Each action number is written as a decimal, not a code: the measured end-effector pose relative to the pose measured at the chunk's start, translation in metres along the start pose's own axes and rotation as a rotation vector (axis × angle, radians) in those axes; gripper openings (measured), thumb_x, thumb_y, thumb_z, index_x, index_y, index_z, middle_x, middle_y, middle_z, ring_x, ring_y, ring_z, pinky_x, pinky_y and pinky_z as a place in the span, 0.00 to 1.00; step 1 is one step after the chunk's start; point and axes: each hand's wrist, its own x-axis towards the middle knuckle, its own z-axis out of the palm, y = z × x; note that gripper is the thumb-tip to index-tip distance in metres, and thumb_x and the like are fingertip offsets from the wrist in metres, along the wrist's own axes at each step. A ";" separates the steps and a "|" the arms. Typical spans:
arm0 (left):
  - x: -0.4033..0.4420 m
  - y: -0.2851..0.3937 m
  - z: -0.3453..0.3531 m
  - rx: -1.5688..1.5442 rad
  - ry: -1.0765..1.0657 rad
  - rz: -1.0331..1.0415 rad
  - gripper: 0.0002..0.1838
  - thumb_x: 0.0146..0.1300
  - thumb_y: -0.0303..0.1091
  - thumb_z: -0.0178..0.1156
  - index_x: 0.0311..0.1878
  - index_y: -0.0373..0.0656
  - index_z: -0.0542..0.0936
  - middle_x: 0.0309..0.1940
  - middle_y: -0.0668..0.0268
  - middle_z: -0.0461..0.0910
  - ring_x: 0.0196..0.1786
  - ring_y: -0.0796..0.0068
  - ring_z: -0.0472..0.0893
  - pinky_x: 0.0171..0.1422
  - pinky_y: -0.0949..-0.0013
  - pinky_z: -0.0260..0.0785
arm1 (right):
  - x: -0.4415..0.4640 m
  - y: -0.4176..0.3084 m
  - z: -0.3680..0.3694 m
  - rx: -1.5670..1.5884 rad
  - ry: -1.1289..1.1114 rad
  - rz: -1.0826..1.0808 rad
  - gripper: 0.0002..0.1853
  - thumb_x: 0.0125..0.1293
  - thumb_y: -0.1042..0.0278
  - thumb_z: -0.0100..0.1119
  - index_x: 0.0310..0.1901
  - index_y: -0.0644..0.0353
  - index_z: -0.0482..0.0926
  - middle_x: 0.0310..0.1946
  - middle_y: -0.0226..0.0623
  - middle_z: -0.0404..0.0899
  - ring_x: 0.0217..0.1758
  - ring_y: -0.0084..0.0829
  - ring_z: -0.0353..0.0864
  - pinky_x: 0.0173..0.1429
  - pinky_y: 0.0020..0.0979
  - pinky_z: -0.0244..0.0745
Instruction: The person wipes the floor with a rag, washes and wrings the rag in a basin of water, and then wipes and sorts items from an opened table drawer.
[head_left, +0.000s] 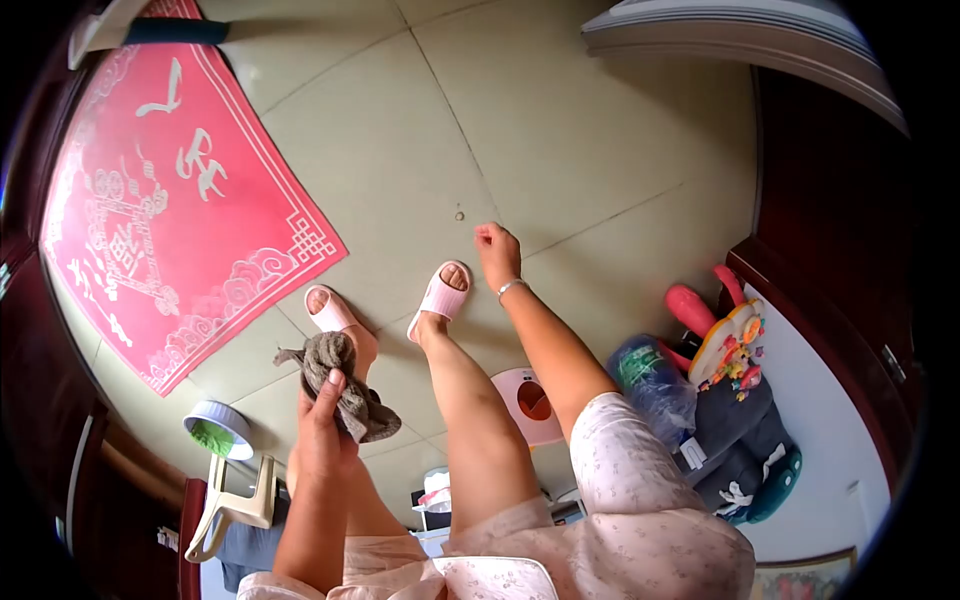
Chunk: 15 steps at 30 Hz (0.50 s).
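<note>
My left hand is closed around a bunched grey-brown cloth, its thumb pressed on top. The cloth hangs out on both sides of the fingers. My right hand reaches forward above the tiled floor, with its fingers curled together. Whether anything is inside those fingers is hidden. Just ahead and to the left of it, a small round brownish thing appears against the tiles, too small to name. Below the hands are my feet in pink slippers.
A red mat with white characters covers the floor at left. Nearby are a white basin and a beige stool. Toward the right are a bagged bundle, a colourful toy and a dark cabinet.
</note>
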 end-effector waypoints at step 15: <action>0.058 -0.056 -0.056 -0.108 0.068 -0.154 0.24 0.61 0.37 0.65 0.58 0.42 0.69 0.39 0.63 0.76 0.37 0.68 0.79 0.39 0.63 0.76 | 0.070 0.076 0.124 0.088 0.268 0.124 0.06 0.60 0.72 0.65 0.34 0.66 0.79 0.28 0.35 0.82 0.24 0.24 0.80 0.25 0.26 0.76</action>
